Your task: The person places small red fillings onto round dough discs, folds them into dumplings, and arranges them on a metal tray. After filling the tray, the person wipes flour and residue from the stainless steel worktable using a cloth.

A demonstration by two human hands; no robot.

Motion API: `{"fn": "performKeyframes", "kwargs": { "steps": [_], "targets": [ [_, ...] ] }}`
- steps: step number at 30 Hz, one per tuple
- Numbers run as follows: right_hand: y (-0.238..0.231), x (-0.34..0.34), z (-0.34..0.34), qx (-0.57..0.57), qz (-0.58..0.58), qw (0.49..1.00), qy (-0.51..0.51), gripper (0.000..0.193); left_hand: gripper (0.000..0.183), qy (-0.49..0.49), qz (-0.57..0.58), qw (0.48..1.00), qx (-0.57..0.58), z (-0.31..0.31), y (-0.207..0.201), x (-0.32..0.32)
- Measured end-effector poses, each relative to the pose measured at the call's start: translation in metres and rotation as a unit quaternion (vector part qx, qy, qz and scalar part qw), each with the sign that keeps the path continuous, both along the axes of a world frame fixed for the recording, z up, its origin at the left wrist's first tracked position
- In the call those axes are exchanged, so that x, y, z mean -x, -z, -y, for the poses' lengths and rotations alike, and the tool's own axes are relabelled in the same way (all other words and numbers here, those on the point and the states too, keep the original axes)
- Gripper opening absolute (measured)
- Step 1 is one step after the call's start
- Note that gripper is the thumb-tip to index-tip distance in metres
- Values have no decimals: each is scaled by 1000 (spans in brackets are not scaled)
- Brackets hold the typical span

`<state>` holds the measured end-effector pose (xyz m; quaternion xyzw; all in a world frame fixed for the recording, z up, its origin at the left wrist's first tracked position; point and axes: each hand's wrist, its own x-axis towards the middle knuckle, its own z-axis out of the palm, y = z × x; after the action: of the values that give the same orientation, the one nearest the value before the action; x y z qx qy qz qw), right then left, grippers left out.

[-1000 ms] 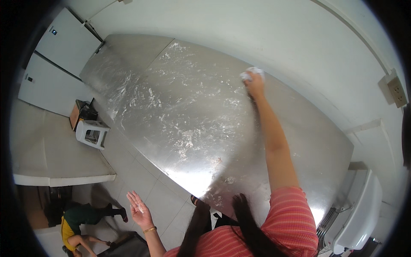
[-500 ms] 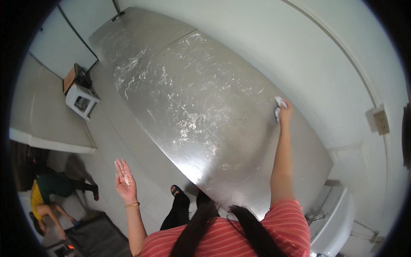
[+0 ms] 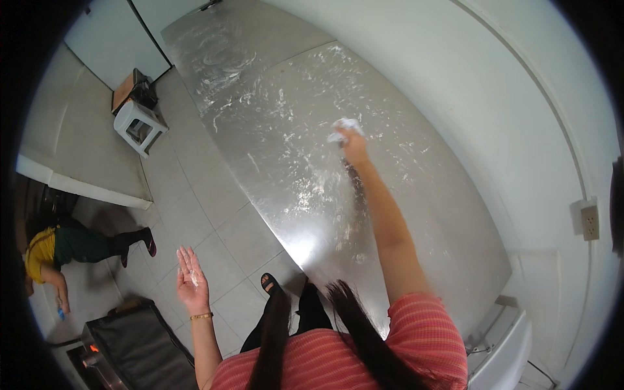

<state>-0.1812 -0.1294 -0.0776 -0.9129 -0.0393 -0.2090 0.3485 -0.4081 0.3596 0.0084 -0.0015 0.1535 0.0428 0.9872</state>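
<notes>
My right hand (image 3: 355,147) is closed on a crumpled white cloth (image 3: 348,125) over the middle of a long metal table (image 3: 448,214). White powder (image 3: 305,195) lies in smears and patches across the tabletop, thickest toward the left side and the far end. Off the table's left edge, my left hand (image 3: 193,283) is held palm up above the floor. Its fingers are stretched out, with white residue on the palm and fingertips, and it grips nothing.
A white wall (image 3: 520,130) with an outlet (image 3: 589,223) runs along the table's right side. A white sink (image 3: 504,354) stands at lower right. A white stool (image 3: 140,127) is at far left. Another person (image 3: 78,244) bends near a dark-covered unit (image 3: 140,344) at lower left.
My right hand has swept the cloth left and away from me, from the table's right edge to its middle. The other person has shifted left. My left hand stays palm up.
</notes>
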Motion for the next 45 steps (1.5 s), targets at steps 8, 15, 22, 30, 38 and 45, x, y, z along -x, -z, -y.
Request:
{"fn": "performKeyframes", "kwargs": {
  "steps": [8, 15, 22, 30, 38, 45],
  "targets": [
    [-75, 103, 66, -140, 19, 984, 112, 33, 48, 25, 20, 999, 17, 4, 1, -5],
    [-32, 188, 164, -151, -53, 914, 373, 44, 48, 18, -27, 999, 6, -3, 24, 4],
    [-7, 127, 22, -31, 33, 984, 173, 53, 47, 40, -26, 999, 26, 8, 18, -4],
    [-54, 132, 41, -265, 31, 948, 171, 41, 46, 57, 20, 996, 62, 14, 6, -10],
    [-5, 51, 54, -31, 12, 990, 135, 44, 48, 7, -33, 998, 51, -8, 25, 3],
    [-1, 18, -113, -145, -82, 981, -97, 48, 49, 39, -24, 999, 28, -8, 18, 3]
  ]
}}
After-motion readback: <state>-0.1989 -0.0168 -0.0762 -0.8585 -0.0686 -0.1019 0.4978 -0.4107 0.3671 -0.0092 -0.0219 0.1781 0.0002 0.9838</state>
